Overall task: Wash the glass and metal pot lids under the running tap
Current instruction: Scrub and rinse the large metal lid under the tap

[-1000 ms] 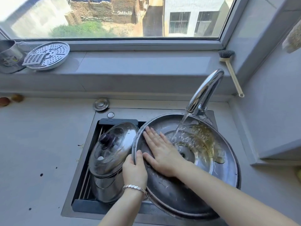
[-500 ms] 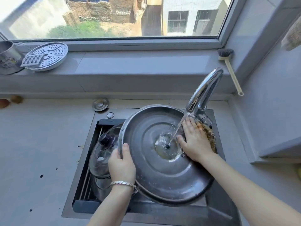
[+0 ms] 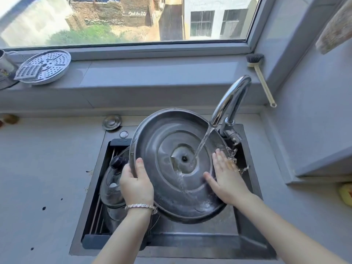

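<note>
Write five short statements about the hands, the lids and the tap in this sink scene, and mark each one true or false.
1. Water runs from the tap onto the metal lid. True.
2. The left hand grips the metal lid's rim. True.
3. The right hand holds the dish brush. False: the brush leans at the window corner; the right hand lies flat on the metal lid.
4. The glass lid sits on the windowsill. False: it is in the sink, left of the metal lid.
5. The left wrist wears a bracelet. True.

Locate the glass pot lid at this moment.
In the head view, the glass lid sits in the sink's left part, atop a steel pot, partly behind the left hand.
</note>
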Action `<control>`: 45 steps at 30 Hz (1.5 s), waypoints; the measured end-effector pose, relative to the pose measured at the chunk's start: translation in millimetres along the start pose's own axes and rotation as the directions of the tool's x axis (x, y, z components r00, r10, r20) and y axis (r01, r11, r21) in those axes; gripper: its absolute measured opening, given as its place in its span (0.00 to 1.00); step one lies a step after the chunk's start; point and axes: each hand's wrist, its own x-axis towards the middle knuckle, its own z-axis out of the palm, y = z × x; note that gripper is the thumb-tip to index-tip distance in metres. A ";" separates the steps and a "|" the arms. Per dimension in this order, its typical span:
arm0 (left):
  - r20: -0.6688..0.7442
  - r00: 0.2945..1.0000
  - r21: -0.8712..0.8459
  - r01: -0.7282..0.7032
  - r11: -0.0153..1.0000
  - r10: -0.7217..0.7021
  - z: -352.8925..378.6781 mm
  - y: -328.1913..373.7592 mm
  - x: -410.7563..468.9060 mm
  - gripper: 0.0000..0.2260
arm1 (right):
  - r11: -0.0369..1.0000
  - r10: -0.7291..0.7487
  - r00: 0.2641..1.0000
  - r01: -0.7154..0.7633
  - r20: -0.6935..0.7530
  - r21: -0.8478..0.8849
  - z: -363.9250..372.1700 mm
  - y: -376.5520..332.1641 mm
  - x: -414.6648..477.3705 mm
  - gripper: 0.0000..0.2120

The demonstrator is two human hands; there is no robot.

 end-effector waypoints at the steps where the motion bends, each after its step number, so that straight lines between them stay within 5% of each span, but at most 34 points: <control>1: -0.002 1.000 0.001 -0.005 1.000 0.005 0.8 0.6 0.1 0.14 | 0.999 -0.038 0.999 0.038 0.003 0.007 1.5 -3.6 -3.0 0.38; 4: -0.022 0.995 0.014 -0.093 0.996 0.093 4.5 7.5 1.9 0.15 | 0.947 -0.309 0.950 0.302 0.047 0.107 16.8 -27.3 -29.1 0.38; 6: 0.004 0.981 0.064 -0.195 0.979 0.195 6.0 16.1 2.4 0.15 | 0.942 -0.323 0.944 0.315 0.066 0.114 31.7 -24.4 -36.2 0.39; 9: 0.065 0.927 0.150 -0.376 0.914 0.370 4.5 30.8 -3.0 0.14 | 0.994 -0.014 0.996 0.003 0.092 0.113 45.6 -2.3 -31.3 0.31; 11: 0.096 0.919 0.180 -0.395 0.901 0.383 5.8 38.5 -6.1 0.12 | 0.959 0.078 0.994 -0.098 0.082 0.265 43.3 -2.2 -27.4 0.27; 14: 0.121 0.958 0.127 -0.273 0.954 0.258 10.9 37.0 -7.7 0.15 | 0.898 0.108 0.994 -0.102 0.012 0.428 32.1 -18.0 -9.5 0.29; 18: 0.172 0.979 0.051 -0.124 0.991 0.114 14.6 19.8 -19.2 0.14 | 0.817 0.405 0.913 -0.331 -0.060 0.471 13.0 -31.4 29.2 0.33; 20: 0.184 0.980 0.025 -0.082 0.996 0.076 15.5 12.6 -25.3 0.13 | 0.813 0.440 0.894 -0.356 -0.086 0.462 0.7 -38.6 42.1 0.34; 23: 0.223 0.975 -0.027 0.001 1.000 0.005 19.7 5.5 -31.7 0.13 | 0.919 0.185 0.959 -0.092 -0.214 0.384 -12.9 -65.8 51.2 0.34; 26: 0.211 0.976 -0.065 0.072 0.995 -0.057 24.4 -0.4 -35.8 0.15 | 0.912 -0.152 0.960 0.228 -0.235 0.340 -19.4 -101.8 44.6 0.34; 34: 0.122 0.990 -0.178 0.098 0.979 -0.077 17.6 -5.1 -27.0 0.12 | 0.743 -0.639 0.736 0.666 -0.222 0.069 4.0 -80.0 3.3 0.30; 36: 0.110 0.993 -0.114 0.059 0.992 -0.046 12.8 -4.9 -21.2 0.16 | 0.848 -0.513 0.825 0.530 -0.236 0.010 6.7 -55.9 5.2 0.35; 38: 0.102 0.994 -0.072 0.033 0.997 -0.025 9.2 -6.7 -18.8 0.19 | 0.972 -0.221 0.956 0.232 -0.195 0.036 3.7 -27.7 16.9 0.40; 41: 0.109 0.994 -0.062 -0.007 0.998 0.014 9.7 -9.0 -24.0 0.19 | 0.993 0.105 0.970 -0.089 -0.219 0.082 -2.7 -3.1 36.4 0.39; 45: 0.099 0.994 -0.089 -0.046 0.995 0.054 16.2 -5.9 -27.6 0.19 | 0.976 0.069 0.963 -0.011 -0.261 0.217 -10.3 -31.0 50.3 0.38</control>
